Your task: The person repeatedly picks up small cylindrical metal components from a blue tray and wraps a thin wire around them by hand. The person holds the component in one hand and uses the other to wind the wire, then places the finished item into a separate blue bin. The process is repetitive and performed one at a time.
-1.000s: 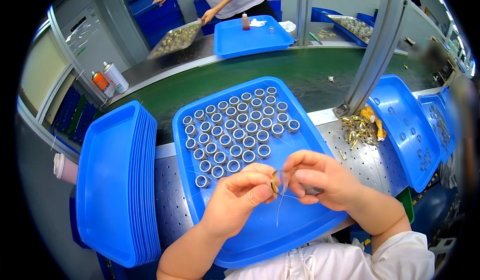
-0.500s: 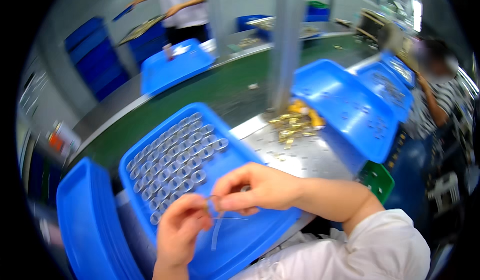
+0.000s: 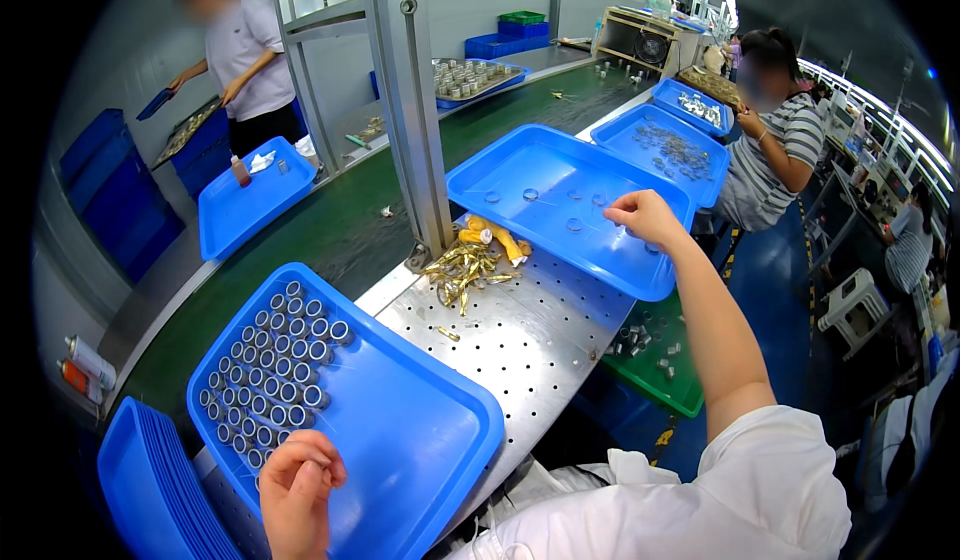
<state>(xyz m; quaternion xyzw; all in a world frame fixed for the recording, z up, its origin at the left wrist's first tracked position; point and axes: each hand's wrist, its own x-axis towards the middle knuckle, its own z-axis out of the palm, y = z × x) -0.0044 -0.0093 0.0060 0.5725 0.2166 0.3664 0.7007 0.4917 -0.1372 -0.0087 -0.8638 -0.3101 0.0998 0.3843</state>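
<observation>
My left hand [image 3: 298, 490] is at the near edge of a blue tray [image 3: 400, 430], fingers curled together; whatever they hold is hidden. Several short silver metal cylinders [image 3: 271, 386] stand upright in rows on the tray's left part, beside that hand. Out to the right, my right hand [image 3: 648, 218] hovers over a second blue tray [image 3: 500, 168], its thumb and fingers pinched. Anything between those fingertips is too small to make out. A few thin rings [image 3: 574, 225] lie scattered on this second tray, close to the fingertips.
Between the trays, gold-coloured pieces [image 3: 462, 272] and a yellow cloth [image 3: 497, 239] lie on a perforated metal table [image 3: 520, 320]. A metal post [image 3: 408, 100] rises behind them. Stacked blue trays [image 3: 150, 480] stand at left, a green tray [image 3: 665, 370] lower right. Co-workers [image 3: 770, 130] are nearby.
My hands were together over the near tray with a thin ring between them. They have parted: the right reached out to the far tray, the left drew lower left. The view turned right.
</observation>
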